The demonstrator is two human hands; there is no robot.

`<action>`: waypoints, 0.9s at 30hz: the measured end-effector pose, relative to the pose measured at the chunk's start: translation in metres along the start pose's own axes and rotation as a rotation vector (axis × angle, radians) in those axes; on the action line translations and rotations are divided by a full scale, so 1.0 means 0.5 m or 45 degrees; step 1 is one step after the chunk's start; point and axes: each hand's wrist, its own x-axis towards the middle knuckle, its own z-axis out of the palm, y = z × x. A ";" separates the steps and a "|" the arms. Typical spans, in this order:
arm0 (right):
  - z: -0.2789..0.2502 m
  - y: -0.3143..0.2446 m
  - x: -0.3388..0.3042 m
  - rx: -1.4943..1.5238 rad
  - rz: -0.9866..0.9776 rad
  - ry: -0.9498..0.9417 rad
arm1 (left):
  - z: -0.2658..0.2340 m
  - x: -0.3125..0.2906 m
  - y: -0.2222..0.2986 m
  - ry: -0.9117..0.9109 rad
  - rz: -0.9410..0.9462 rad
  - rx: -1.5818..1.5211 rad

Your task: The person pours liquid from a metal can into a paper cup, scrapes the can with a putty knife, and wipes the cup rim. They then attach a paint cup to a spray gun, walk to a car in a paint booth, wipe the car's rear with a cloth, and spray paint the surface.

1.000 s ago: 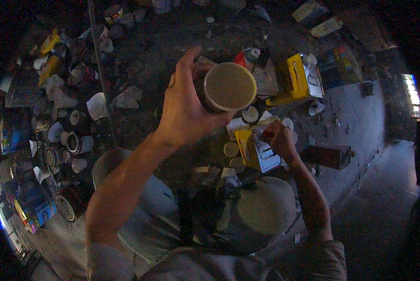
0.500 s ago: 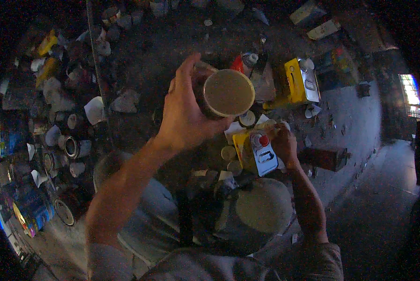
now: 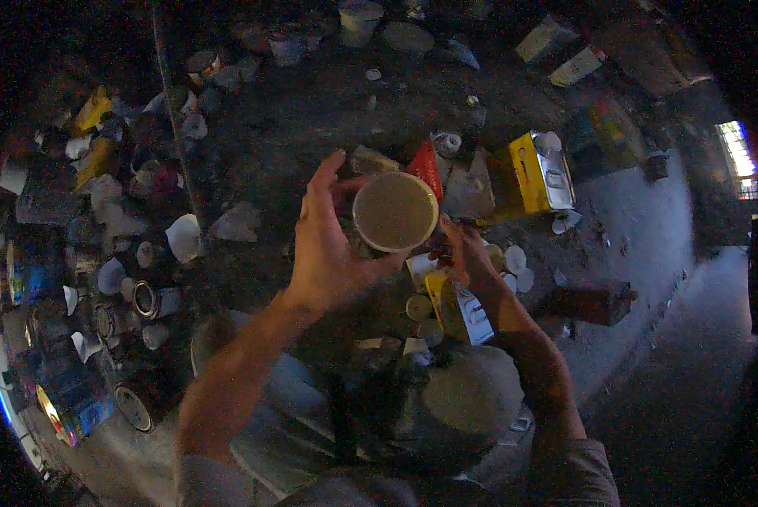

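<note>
Holds cup (image 3: 396, 213) in left hand (image 3: 320, 245), clamped round its side, raised off floor (image 3: 303, 101) with round top toward camera. Can't tell contents from lid on that grey-brown face. Has right hand (image 3: 467, 253) just beside cup's right, with bent fingers; can't tell touching or gripping. Looks mid-work: already lifted, not yet set down. Leaves near yellow can (image 3: 446, 308) unheld below right hand, second yellow can (image 3: 527, 173) toward floor's right edge.
</note>
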 end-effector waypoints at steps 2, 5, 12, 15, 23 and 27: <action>0.005 0.001 -0.003 0.136 0.114 0.062 | 0.004 0.001 -0.004 0.006 -0.002 -0.039; -0.004 -0.009 -0.015 0.327 0.067 0.005 | 0.010 0.005 -0.006 0.003 -0.042 -0.076; -0.034 -0.091 -0.081 0.141 -0.015 -0.022 | 0.011 0.033 0.024 0.021 0.004 0.013; -0.081 -0.128 -0.128 -0.082 -0.133 -0.080 | 0.006 0.055 0.059 0.027 -0.038 -0.008; -0.203 -0.323 -0.245 -0.491 0.004 -0.028 | -0.093 0.162 0.282 0.128 -0.169 0.221; -0.229 -0.494 -0.349 -0.213 0.039 -0.119 | -0.201 0.260 0.437 0.090 -0.379 0.054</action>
